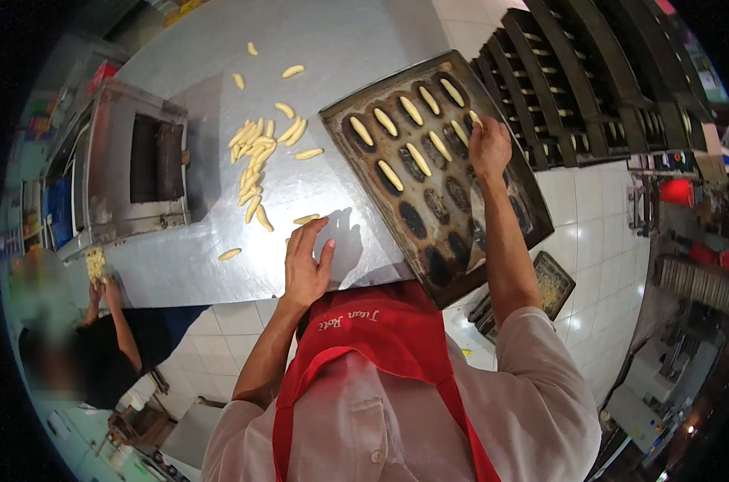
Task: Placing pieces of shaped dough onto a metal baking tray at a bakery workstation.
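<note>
A dark baking tray (397, 210) with oval hollows lies tilted on the right part of the metal table, some hollows holding pale dough sticks (417, 159). Over the tray's right side, my right hand (491, 150) is closed with its fingertips on a dough stick (475, 119) in the far row. My left hand (307, 263) is open on the table, thumb apart, fingertips beside a single dough stick (307, 219). Another piece is partly hidden by its fingers. Beyond it lies a loose heap of dough sticks (256, 153), with several scattered around.
The steel table (348, 32) carries a metal machine (139, 161) at left. At the table's left end, a co-worker's hands (103, 291) are near a dough mass (96, 263). Dark racked trays (557, 88) stand at far right. Another tray (553, 285) is low at right.
</note>
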Demonstrator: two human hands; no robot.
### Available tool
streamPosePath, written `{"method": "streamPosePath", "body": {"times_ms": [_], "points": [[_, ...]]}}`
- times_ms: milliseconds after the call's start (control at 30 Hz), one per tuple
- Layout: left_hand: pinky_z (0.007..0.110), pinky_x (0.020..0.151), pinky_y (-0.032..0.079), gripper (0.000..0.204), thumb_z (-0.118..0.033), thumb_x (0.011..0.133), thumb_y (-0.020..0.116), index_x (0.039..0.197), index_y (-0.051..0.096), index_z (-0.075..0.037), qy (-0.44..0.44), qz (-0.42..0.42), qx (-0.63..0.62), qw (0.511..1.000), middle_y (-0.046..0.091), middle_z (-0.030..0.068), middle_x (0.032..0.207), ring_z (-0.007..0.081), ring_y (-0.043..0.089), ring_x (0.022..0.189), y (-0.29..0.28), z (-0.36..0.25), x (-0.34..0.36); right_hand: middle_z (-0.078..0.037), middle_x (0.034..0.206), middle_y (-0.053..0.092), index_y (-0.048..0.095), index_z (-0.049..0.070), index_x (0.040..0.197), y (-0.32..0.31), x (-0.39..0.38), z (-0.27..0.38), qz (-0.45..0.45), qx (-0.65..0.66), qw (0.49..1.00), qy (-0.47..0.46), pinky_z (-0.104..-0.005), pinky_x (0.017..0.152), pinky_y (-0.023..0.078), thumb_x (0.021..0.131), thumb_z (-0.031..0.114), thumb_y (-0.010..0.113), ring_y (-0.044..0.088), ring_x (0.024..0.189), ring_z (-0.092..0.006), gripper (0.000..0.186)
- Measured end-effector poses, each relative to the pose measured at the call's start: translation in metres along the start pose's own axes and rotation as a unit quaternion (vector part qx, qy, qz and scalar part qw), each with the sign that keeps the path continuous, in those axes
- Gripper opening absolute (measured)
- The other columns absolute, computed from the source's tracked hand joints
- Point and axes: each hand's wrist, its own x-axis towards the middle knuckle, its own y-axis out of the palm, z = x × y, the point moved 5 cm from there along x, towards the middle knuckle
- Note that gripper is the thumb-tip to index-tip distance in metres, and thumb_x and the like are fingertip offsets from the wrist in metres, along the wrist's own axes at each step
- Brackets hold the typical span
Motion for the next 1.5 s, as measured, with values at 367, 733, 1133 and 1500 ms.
{"method": "streamPosePath", "body": {"times_ms": [367, 733, 1133, 1500], "points": [[0.047, 0.100, 0.048, 0.038, -0.008, 0.091, 0.065, 0.128, 0.063, 0.000, -0.082, -0.088, 0.043, 0.992, 0.065, 0.0227, 0.123, 0.0413, 0.059, 0.114, -0.050, 0.092, -0.033, -0.020, 0.119, 0.065, 0.063, -0.002, 0.127, -0.018, -0.189, 0.234, 0.306, 0.244, 0.888, -0.241, -0.0471, 0.097, 0.050, 0.087, 0.009, 0.070, 0.060, 0.111, -0.0377, 0.042], [0.048, 0.101, 0.048, 0.050, -0.023, 0.088, 0.078, 0.127, 0.061, 0.003, -0.089, -0.136, 0.081, 0.983, 0.064, 0.0269, 0.124, 0.0427, 0.058, 0.119, -0.086, 0.169, 0.096, -0.037, 0.163, 0.022, 0.031, -0.007, 0.157, 0.090, -0.129, 0.286, 0.238, 0.103, 0.945, -0.199, -0.0664, 0.121, 0.018, 0.100, 0.048, 0.056, 0.021, 0.151, -0.0557, 0.083], [0.043, 0.082, 0.050, 0.044, -0.036, 0.107, 0.050, 0.111, 0.067, 0.004, -0.150, -0.144, -0.241, 0.948, 0.071, 0.0223, 0.094, 0.0337, 0.067, 0.087, -0.115, 0.196, 0.210, -0.019, 0.117, 0.063, 0.066, 0.005, 0.124, -0.012, -0.221, 0.236, 0.299, 0.053, 0.945, -0.123, -0.0504, 0.093, 0.049, 0.087, 0.006, 0.069, 0.059, 0.106, -0.0381, 0.037], [0.032, 0.069, 0.051, 0.036, -0.029, 0.094, 0.078, 0.109, 0.070, 0.003, -0.136, -0.186, -0.133, 0.964, 0.070, 0.0052, 0.080, 0.0136, 0.063, 0.073, -0.111, 0.228, 0.154, -0.003, 0.094, 0.067, 0.062, 0.002, 0.122, -0.079, -0.022, 0.135, -0.030, 0.386, 0.918, 0.086, -0.0264, 0.075, 0.052, 0.101, 0.008, 0.065, 0.063, 0.082, -0.0087, 0.022]]}}
